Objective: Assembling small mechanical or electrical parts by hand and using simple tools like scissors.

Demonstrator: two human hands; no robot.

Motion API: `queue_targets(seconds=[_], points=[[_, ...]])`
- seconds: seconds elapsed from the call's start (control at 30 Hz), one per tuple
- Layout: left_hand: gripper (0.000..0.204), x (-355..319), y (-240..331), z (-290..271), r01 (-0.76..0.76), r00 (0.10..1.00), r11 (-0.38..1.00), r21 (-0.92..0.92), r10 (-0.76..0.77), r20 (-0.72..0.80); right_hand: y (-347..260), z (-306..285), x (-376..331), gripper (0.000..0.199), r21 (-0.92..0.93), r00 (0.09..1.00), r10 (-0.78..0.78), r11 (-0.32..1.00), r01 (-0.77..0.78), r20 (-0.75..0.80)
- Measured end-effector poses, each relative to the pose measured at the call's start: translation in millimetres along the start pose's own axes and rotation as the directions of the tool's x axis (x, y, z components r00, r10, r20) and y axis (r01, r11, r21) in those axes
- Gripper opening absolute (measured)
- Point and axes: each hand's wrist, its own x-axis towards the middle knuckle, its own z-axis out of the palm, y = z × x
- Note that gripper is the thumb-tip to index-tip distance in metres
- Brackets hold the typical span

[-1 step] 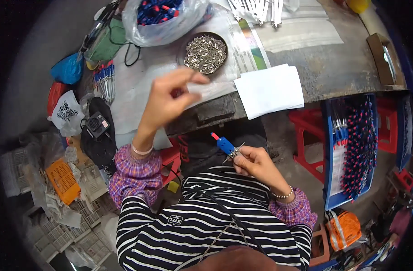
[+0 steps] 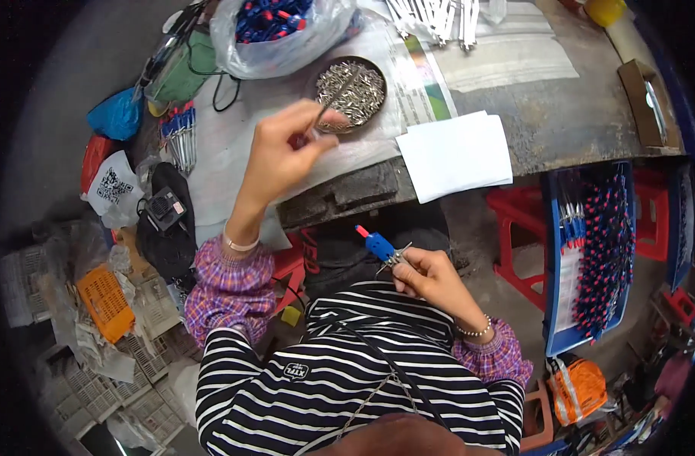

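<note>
My left hand [image 2: 283,144] is raised at the table's near edge, thumb and fingers pinched on a thin metal rod [image 2: 340,93]. The rod slants up over a round dark bowl [image 2: 383,82] filled with small silvery metal pins [image 2: 363,99]; whether it touches them I cannot tell. Above my lap, my right hand [image 2: 435,277] grips a small blue plastic piece with a red tip [image 2: 378,245]. Thin metal prongs stick out crosswise at its lower end, where my thumb and fingers close on it.
Behind the bowl stands a clear plastic bag [image 2: 241,61] of blue and red parts. White paper sheets [image 2: 458,159] overhang the table's front edge. At right, a blue tray [image 2: 551,304] of similar pieces stands by a red stool [image 2: 507,235]. Finished-looking pieces [image 2: 182,140] lie at left.
The thin rod in my left hand now shows clearly over the bowl, where the hand was blurred before. My right hand and the blue piece stay put.
</note>
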Motion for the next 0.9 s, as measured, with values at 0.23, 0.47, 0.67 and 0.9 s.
queue_targets(seconds=[0.23, 0.47, 0.67, 0.9], points=[[0.026, 44, -26, 32, -0.244, 0.927, 0.916, 0.32, 0.317, -0.2, 6, 8, 0, 0.016, -0.232, 0.981, -0.159, 0.964, 0.13, -0.112], [0.013, 51, -30, 27, -0.185, 0.949, 0.955, 0.231, 0.235, -0.212, 10, 2, 2, 0.017, -0.194, 0.975, -0.144, 0.975, 0.111, -0.168], [0.012, 48, -30, 19, -0.086, 0.961, 0.996, 0.036, 0.092, -0.261, 7, 2, 1, 0.016, -0.094, 0.973, -0.089, 0.993, 0.07, -0.213], [0.01, 41, -22, 11, -0.11, 0.959, 0.98, -0.166, 0.061, -0.277, 14, -1, 3, 0.016, 0.164, 0.974, -0.043, 0.983, 0.081, -0.223]])
